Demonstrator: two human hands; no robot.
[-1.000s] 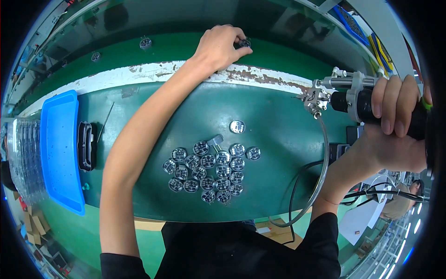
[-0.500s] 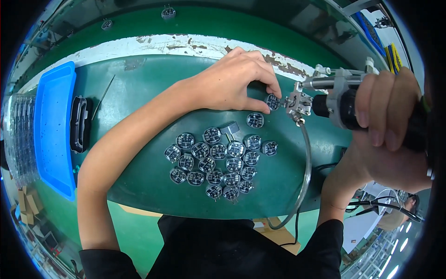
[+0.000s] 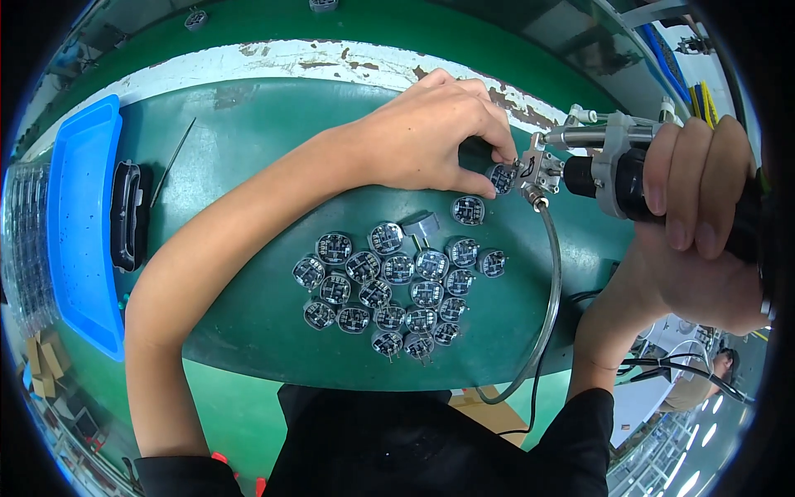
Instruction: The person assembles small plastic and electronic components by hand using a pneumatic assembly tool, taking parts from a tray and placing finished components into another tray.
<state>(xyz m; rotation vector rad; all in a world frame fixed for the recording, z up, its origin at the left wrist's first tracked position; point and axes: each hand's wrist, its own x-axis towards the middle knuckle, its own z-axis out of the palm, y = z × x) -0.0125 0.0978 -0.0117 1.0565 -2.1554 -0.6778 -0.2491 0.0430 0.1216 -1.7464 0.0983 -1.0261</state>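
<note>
Head view: round part held at the tool's metal head

Left hand point(image 3: 435, 134) reaching across the green work surface point(image 3: 265, 153); thumb and fingers narrowed on the edges of a round part point(image 3: 502, 179), circuit face showing. Part sits right at the metal head point(image 3: 540, 171) of a handheld tool point(image 3: 625, 180); cannot tell whether the two touch. Right hand point(image 3: 704, 269) wrapped round the tool's black body, fingers curled over it. Clear hose point(image 3: 548, 311) drops from the head, curving toward the table's near edge.

Just below the held part, a lone round part point(image 3: 468, 210). Nearer the body, a loose cluster of similar parts point(image 3: 398, 269), mostly face up; one grey part point(image 3: 421, 224) lies on its side. Far left: black case point(image 3: 127, 217) beside a blue tray point(image 3: 79, 236).
</note>
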